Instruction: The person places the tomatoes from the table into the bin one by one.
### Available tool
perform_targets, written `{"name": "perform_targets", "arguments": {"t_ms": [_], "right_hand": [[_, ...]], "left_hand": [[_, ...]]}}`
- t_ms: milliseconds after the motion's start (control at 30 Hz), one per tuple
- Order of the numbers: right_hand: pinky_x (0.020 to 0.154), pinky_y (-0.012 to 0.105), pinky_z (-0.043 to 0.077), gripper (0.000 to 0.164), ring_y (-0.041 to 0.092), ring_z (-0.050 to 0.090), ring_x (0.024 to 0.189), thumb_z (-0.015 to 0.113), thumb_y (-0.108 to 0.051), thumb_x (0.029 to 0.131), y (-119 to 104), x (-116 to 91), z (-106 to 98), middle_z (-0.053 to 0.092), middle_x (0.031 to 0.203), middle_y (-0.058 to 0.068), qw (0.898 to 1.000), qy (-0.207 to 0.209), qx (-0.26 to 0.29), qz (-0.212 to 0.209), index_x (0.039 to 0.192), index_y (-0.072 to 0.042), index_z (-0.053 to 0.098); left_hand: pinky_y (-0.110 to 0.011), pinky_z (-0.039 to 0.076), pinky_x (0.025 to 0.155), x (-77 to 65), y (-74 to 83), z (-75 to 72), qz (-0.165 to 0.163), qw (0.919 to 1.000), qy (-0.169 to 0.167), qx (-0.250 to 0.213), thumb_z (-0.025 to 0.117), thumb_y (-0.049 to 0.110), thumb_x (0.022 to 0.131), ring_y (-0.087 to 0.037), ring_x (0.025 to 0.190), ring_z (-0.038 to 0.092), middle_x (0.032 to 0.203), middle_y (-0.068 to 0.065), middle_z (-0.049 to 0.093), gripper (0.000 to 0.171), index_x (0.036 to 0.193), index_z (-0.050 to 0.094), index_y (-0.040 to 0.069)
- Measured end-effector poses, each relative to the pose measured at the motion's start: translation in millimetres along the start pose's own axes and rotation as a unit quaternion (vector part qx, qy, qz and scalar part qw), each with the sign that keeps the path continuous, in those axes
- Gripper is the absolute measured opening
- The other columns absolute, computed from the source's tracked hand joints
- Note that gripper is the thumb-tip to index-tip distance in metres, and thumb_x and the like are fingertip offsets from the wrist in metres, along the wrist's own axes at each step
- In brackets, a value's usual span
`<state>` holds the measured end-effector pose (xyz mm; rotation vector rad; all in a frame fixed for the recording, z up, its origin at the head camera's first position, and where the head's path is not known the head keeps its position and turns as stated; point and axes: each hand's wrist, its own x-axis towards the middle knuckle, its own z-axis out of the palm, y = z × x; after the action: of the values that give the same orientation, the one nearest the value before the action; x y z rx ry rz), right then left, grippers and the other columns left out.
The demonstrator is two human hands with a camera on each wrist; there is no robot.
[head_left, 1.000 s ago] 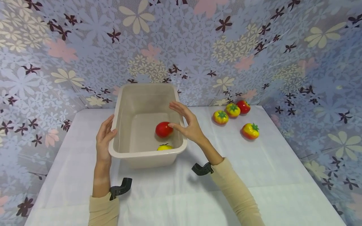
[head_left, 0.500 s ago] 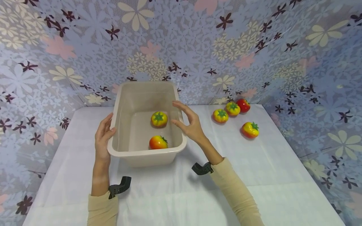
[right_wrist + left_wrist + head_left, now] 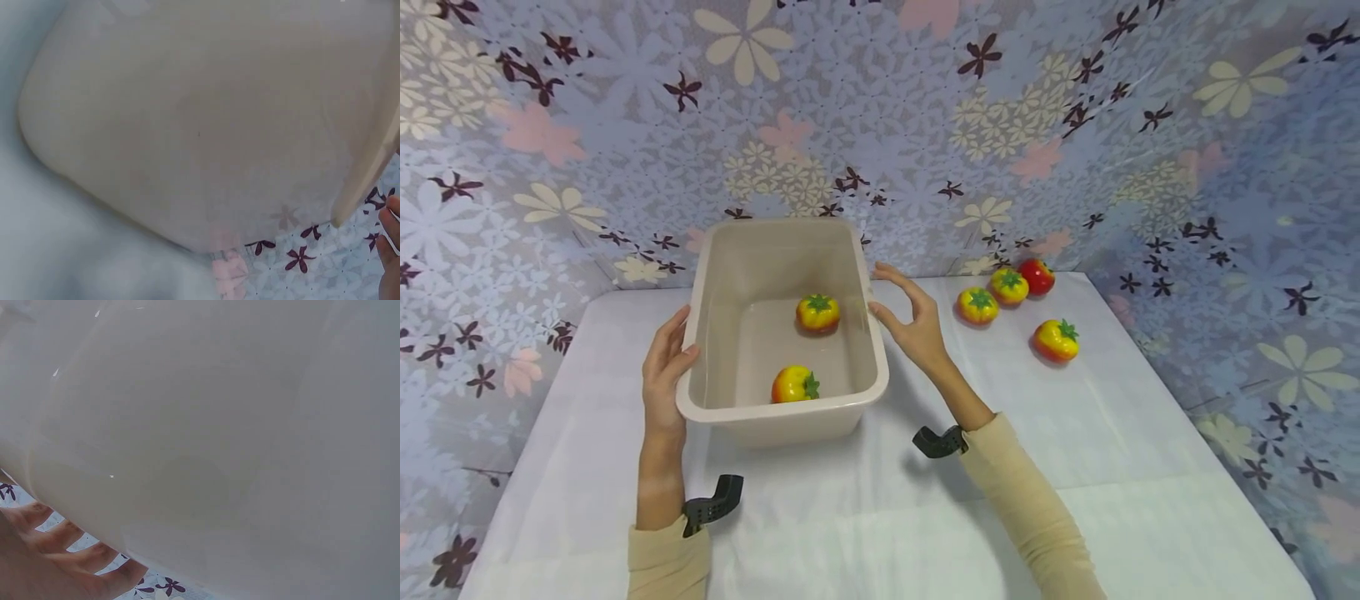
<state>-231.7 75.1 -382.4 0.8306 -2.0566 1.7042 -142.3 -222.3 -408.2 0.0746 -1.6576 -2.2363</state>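
A beige plastic tub (image 3: 775,412) stands on the white-covered table in the head view. Inside lie two shiny yellow-and-red tomatoes, one near the back (image 3: 817,313) and one at the front wall (image 3: 793,384). My left hand (image 3: 664,367) rests against the tub's left side, thumb by the rim and fingers spread along the outside; those fingers (image 3: 94,556) also show in the left wrist view. My right hand (image 3: 917,329) is beside the right rim with thumb and fingers apart, nothing between them. Only some fingertips (image 3: 389,231) of it appear in the right wrist view.
To the right of the tub are several more tomatoes: two yellow-and-red ones (image 3: 977,307) (image 3: 1009,286), a red one (image 3: 1037,277) and another nearer (image 3: 1056,342). A flower-patterned cloth (image 3: 880,125) rises behind the table (image 3: 1120,450).
The two tomatoes in the tub have rolled and turned, the front one shifting left. My right hand has moved from over the tub to outside its right rim. The left hand stays at the left side.
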Motion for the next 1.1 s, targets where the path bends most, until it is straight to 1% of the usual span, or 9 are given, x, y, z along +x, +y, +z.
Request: {"name": "perform_targets", "arguments": {"t_ms": [200,333,400,533,567,633,667,867,1100], "right_hand": [[0.116,0.045,0.027,0.04,0.043,0.042,0.135,0.066,0.009,0.085,6,2,-9,0.053,0.134,0.032,1.0,0.007,-0.017,0.007,0.123,0.017,0.055],[0.115,0.047,0.027,0.041,0.043,0.042,0.134,0.065,0.009,0.086,13,2,-16,0.053,0.134,0.032,0.999,0.019,-0.019,0.021,0.125,0.016,0.055],[0.115,0.044,0.028,0.042,0.036,0.045,0.135,0.066,0.005,0.087,27,1,-19,0.054,0.135,0.028,0.999,0.026,-0.021,0.028,0.127,0.012,0.056],[0.114,0.044,0.029,0.043,0.035,0.048,0.132,0.067,0.003,0.087,37,-1,-24,0.055,0.134,0.027,0.998,0.036,-0.031,0.033,0.128,0.011,0.056],[0.114,0.044,0.03,0.043,0.035,0.048,0.131,0.067,0.003,0.087,38,-1,-25,0.055,0.134,0.027,0.998,0.038,-0.034,0.037,0.128,0.011,0.056],[0.113,0.046,0.03,0.044,0.04,0.047,0.13,0.066,0.006,0.087,30,-2,-26,0.054,0.134,0.031,0.998,0.039,-0.037,0.046,0.128,0.014,0.054],[0.113,0.046,0.03,0.044,0.041,0.046,0.13,0.067,0.005,0.087,29,-2,-27,0.054,0.134,0.031,0.997,0.04,-0.038,0.051,0.128,0.014,0.054],[0.114,0.043,0.03,0.045,0.039,0.045,0.132,0.066,0.005,0.088,36,-4,-31,0.052,0.135,0.031,0.995,0.062,-0.025,0.073,0.13,0.014,0.052],[0.114,0.047,0.029,0.044,0.043,0.044,0.131,0.064,0.01,0.087,50,-10,-39,0.051,0.133,0.036,0.993,0.102,0.013,0.05,0.128,0.019,0.05]], "left_hand": [[-0.026,0.041,0.095,0.0,0.6,0.0,0.005,1.0,-0.004,-0.004,0.04,0.003,0.095,-0.017,0.123,0.049,0.135,-0.004,0.054,0.047,0.141,0.049,0.007],[-0.026,0.041,0.095,0.8,-0.3,-0.1,0.007,0.9999,-0.004,-0.01,0.041,0.003,0.095,-0.018,0.123,0.049,0.135,-0.004,0.055,0.047,0.141,0.05,0.007],[-0.027,0.042,0.095,1.3,-0.6,-0.7,0.009,0.9999,-0.003,-0.012,0.04,0.002,0.095,-0.018,0.122,0.05,0.135,-0.004,0.055,0.047,0.141,0.05,0.007],[-0.027,0.042,0.095,1.6,-1.1,-1.7,0.009,0.9999,-0.004,-0.009,0.04,0.002,0.095,-0.018,0.122,0.049,0.136,-0.005,0.054,0.047,0.141,0.049,0.007],[-0.026,0.042,0.095,1.2,-0.9,-1.6,0.009,0.9999,-0.003,-0.009,0.041,0.002,0.095,-0.017,0.122,0.049,0.136,-0.005,0.054,0.047,0.141,0.05,0.007],[-0.026,0.041,0.095,0.9,-1.0,-2.0,0.008,0.9999,-0.003,-0.005,0.041,0.002,0.095,-0.017,0.123,0.049,0.136,-0.005,0.054,0.047,0.141,0.05,0.007],[-0.026,0.041,0.095,0.8,-0.8,-2.3,0.008,0.9999,-0.002,-0.006,0.041,0.003,0.095,-0.017,0.123,0.049,0.136,-0.005,0.054,0.047,0.141,0.05,0.008],[-0.027,0.041,0.096,0.7,0.2,-3.7,0.007,0.9999,-0.002,-0.007,0.04,0.003,0.096,-0.017,0.124,0.048,0.136,-0.004,0.054,0.047,0.142,0.049,0.008],[-0.026,0.042,0.096,2.8,-0.7,-4.1,0.006,0.9999,-0.009,-0.003,0.04,0.003,0.096,-0.017,0.124,0.049,0.137,-0.005,0.053,0.047,0.142,0.048,0.008]]}}
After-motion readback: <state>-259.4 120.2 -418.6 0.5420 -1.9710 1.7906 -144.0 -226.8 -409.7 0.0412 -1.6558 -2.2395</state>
